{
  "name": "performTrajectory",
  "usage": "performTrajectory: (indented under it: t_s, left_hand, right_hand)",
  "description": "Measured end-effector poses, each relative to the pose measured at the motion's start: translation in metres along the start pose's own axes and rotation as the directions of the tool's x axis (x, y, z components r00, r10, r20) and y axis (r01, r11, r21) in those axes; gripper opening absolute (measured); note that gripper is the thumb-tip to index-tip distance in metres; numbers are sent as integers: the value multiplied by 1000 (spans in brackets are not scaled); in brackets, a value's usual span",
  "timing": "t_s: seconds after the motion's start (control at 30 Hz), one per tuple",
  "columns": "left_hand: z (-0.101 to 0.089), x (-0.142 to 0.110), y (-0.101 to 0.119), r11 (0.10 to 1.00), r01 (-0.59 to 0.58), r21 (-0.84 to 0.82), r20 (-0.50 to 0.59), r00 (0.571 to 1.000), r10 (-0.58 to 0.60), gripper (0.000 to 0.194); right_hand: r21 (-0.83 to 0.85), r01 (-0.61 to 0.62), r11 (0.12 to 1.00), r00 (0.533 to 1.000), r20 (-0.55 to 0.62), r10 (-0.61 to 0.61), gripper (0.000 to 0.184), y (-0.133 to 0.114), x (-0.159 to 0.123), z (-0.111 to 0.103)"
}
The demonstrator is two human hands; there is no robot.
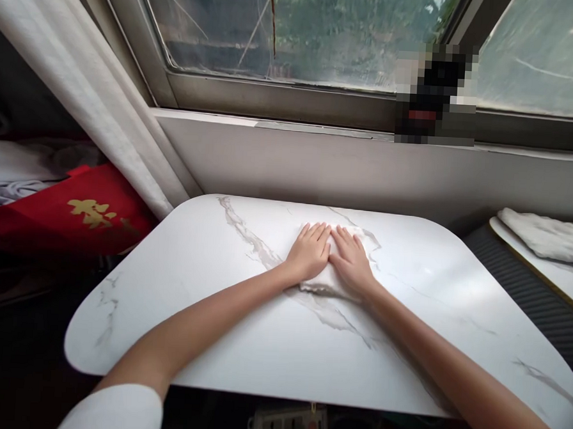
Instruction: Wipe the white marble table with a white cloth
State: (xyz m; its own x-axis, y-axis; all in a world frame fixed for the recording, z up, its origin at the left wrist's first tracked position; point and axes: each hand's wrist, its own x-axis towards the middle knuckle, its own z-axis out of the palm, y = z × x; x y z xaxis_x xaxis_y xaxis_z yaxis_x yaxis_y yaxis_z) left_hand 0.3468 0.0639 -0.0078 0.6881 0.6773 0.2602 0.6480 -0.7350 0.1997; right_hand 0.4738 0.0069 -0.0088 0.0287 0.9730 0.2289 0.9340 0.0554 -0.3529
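Observation:
A white cloth (328, 282) lies folded flat on the white marble-patterned table (242, 327), a little right of the tabletop's middle. My left hand (309, 251) rests palm down on the cloth's left part, fingers stretched forward. Beside it, my right hand (350, 256) presses flat on the right part, fingers also extended. The two hands nearly meet at the fingertips and thumbs. Both palms hide much of the cloth; its near edge shows between the wrists.
Behind the table run a low wall (289, 170) and a window (296, 36). A pale curtain (95, 102) hangs at left, by a red bag (75, 213) with gold print. At right, another folded cloth (545, 236) lies on a white surface. A box (289, 426) sits below the table's front edge.

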Motion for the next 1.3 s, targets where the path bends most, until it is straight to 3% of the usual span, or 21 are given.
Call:
performTrajectory:
  t_s: [0.23, 0.33, 0.4, 0.5, 0.6, 0.67, 0.8, 0.93, 1.1, 1.3]
  left_hand:
    - [-42, -122, 21, 995, -67, -70, 78, 994, 72, 47]
    - [-56, -154, 21, 995, -35, -95, 121, 991, 47, 48]
    - [-60, -161, 16, 994, 7, -112, 139, 990, 9, 49]
    - [-56, -147, 2, 985, 107, -138, 158, 984, -85, 51]
    - [-45, -110, -21, 963, 233, -133, 170, 963, -209, 52]
    - [-37, -78, -40, 958, 268, -102, 130, 958, -254, 50]
    - [-24, -15, -86, 974, 220, -56, -11, 975, -221, 46]
    - [-17, 35, -128, 989, 145, -41, -35, 989, -146, 45]
    - [-14, 60, -146, 986, 169, -5, -38, 985, -169, 44]
    - [-15, 42, -135, 983, 182, 18, -27, 983, -181, 45]
  right_hand:
    - [234, 21, 972, 993, 111, -48, 62, -74, -115, -5]
    - [313, 2, 950, 978, 200, -68, 62, -89, -133, -11]
    - [312, -5, 950, 963, 257, -79, 60, -91, -126, -13]
    - [181, 90, 979, 951, 275, -139, 57, -89, -90, -10]
    - [-39, 271, 962, 944, 209, -257, 55, -85, -37, 1]
    - [-142, 310, 940, 944, 161, -288, 54, -81, 0, 11]
    - [-210, 165, 964, 985, 87, -150, 55, -73, 67, 34]
    - [-213, 41, 976, 999, 15, -39, 56, -67, 118, 51]
    - [-196, 21, 980, 999, -24, -26, 54, -62, 146, 58]
    - [-78, 48, 996, 999, 8, -48, 54, -61, 131, 52]
